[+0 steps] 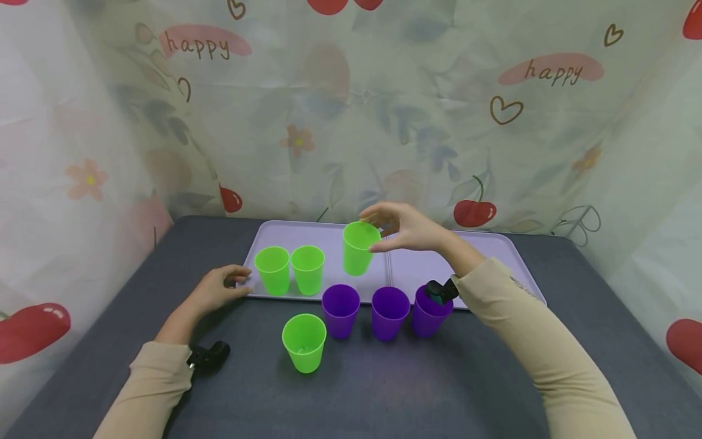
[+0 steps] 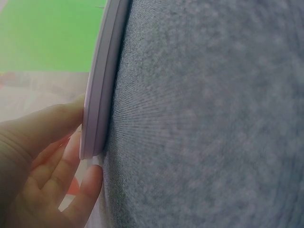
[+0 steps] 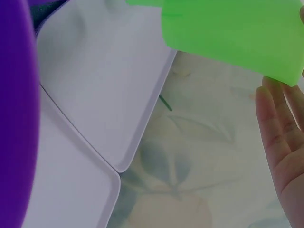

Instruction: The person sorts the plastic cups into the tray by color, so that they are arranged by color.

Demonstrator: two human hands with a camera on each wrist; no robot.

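Note:
My right hand (image 1: 406, 227) pinches the upper rim of a green cup (image 1: 358, 253) over the left lilac tray (image 1: 329, 230); whether its base touches the tray I cannot tell. In the right wrist view, fingers (image 3: 278, 128) lie against that green cup (image 3: 232, 35). Two more green cups, one (image 1: 272, 271) beside the other (image 1: 308, 271), stand upright at the tray's left front. My left hand (image 1: 219, 288) touches this tray's front left corner with relaxed fingers. The left wrist view has the thumb (image 2: 52, 121) against the tray edge (image 2: 100, 90).
Three purple cups, the left (image 1: 341, 312), middle (image 1: 390, 314) and right (image 1: 429, 314), stand in a row before the trays. Another green cup (image 1: 304, 343) stands nearer on the dark table (image 1: 384, 396). A right lilac tray (image 1: 493, 244) adjoins the left one. A printed curtain (image 1: 362, 122) hangs behind.

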